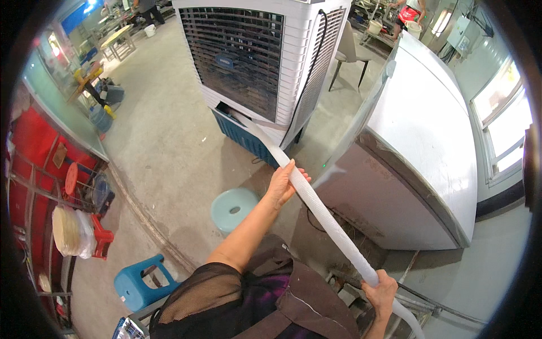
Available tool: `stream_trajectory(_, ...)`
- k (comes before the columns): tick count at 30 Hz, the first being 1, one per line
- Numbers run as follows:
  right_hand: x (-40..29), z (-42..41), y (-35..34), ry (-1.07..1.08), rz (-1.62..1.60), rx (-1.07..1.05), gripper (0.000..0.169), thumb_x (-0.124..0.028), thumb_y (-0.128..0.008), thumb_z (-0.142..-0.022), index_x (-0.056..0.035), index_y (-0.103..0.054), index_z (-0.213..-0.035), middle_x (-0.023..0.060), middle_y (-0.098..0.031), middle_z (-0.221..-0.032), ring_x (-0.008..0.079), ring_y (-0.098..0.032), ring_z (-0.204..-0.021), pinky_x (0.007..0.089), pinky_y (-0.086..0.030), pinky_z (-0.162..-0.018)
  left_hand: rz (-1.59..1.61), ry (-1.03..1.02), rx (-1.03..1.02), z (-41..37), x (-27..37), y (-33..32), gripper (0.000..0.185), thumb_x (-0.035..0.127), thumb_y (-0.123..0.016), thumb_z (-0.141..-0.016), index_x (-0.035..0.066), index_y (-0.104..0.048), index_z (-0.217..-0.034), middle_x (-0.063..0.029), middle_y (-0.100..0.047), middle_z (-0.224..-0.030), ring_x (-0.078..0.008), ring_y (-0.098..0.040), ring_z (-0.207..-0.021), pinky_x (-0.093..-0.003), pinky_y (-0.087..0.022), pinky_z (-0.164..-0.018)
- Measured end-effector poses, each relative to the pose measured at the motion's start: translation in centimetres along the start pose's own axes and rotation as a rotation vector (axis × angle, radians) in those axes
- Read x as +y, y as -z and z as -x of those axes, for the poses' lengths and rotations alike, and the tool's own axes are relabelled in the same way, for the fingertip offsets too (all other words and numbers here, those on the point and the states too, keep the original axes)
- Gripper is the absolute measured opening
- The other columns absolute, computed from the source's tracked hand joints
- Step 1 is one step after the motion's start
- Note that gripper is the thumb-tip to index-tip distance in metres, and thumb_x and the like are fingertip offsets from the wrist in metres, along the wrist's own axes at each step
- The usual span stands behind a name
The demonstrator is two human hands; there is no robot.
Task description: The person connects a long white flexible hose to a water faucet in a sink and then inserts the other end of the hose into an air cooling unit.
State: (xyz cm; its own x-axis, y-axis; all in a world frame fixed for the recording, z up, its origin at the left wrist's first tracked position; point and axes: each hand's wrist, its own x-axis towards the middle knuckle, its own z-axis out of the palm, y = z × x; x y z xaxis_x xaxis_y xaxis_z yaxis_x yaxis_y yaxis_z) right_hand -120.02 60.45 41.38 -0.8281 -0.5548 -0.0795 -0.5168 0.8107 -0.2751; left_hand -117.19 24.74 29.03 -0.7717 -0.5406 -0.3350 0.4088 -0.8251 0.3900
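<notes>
A white corrugated hose (328, 220) runs slantwise from the air cooler down to the lower right edge of the picture. My left hand (284, 182) is closed around its upper part, a little below the cooler. Farther down, my right hand (381, 290) grips the same hose. The hose's far end goes into an opening at the base of the white evaporative air cooler (292, 76), just above its dark blue lower tank (241, 137); the tip is hidden inside. A black power cord (311, 72) hangs along the cooler's side.
A light green round stool (234, 208) stands left of my forearm, a blue plastic stool (142, 284) lower left. A large white chest-like appliance (427, 140) is at the right. Behind the cooler are a chair (349, 51) and a person in a red apron (410, 15).
</notes>
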Motion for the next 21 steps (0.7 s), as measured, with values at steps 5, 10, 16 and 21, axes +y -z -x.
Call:
stream_trajectory(5, 0.1, -0.1, -0.2, -0.028, -0.032, 0.016, 0.029, -0.017, -0.067, -0.047, -0.0009, -0.046, -0.06, 0.0166, -0.049, -0.053, 0.0325, -0.051, -0.052, 0.0354, -0.038, -0.048, -0.018, -0.008, -0.006, 0.2, 0.4, -0.9, 0.032, 0.021, -0.052, -0.078, 0.001, -0.031, -0.092, -0.0159, -0.046, -0.082, -0.0268, -0.052, -0.072, -0.0452, -0.047, -0.067)
stream_trajectory(10, -0.4, -0.4, -0.1, -0.019, -0.043, 0.052, 0.03, -0.017, -0.066, -0.048, -0.0012, -0.043, -0.059, 0.0168, -0.047, -0.052, 0.0334, -0.05, -0.052, 0.0362, -0.038, -0.048, -0.038, -0.026, -0.072, 0.0, 0.5, -1.1, 0.028, 0.016, -0.051, -0.078, 0.002, -0.032, -0.094, -0.0155, -0.049, -0.084, -0.0266, -0.053, -0.075, -0.044, -0.046, -0.07)
stream_trajectory(16, -0.4, -0.7, 0.1, -0.017, -0.022, 0.073, 0.031, -0.018, -0.067, -0.048, -0.0016, -0.045, -0.061, 0.0167, -0.048, -0.053, 0.0327, -0.051, -0.052, 0.0361, -0.038, -0.048, -0.1, -0.044, -0.121, 0.0, 0.3, -1.7, 0.028, 0.013, -0.051, -0.076, 0.003, -0.033, -0.095, -0.0164, -0.05, -0.093, -0.0267, -0.054, -0.078, -0.0422, -0.045, -0.071)
stream_trajectory(21, 0.0, -1.1, -0.1, -0.053, -0.003, 0.058, 0.033, -0.021, -0.07, -0.049, -0.0023, -0.048, -0.065, 0.0161, -0.05, -0.055, 0.0318, -0.052, -0.054, 0.0356, -0.039, -0.048, -0.08, 0.056, -0.239, 1.2, -0.9, -2.4, 0.028, 0.013, -0.051, -0.076, 0.006, -0.036, -0.098, -0.018, -0.049, -0.1, -0.0277, -0.053, -0.083, -0.0395, -0.045, -0.071)
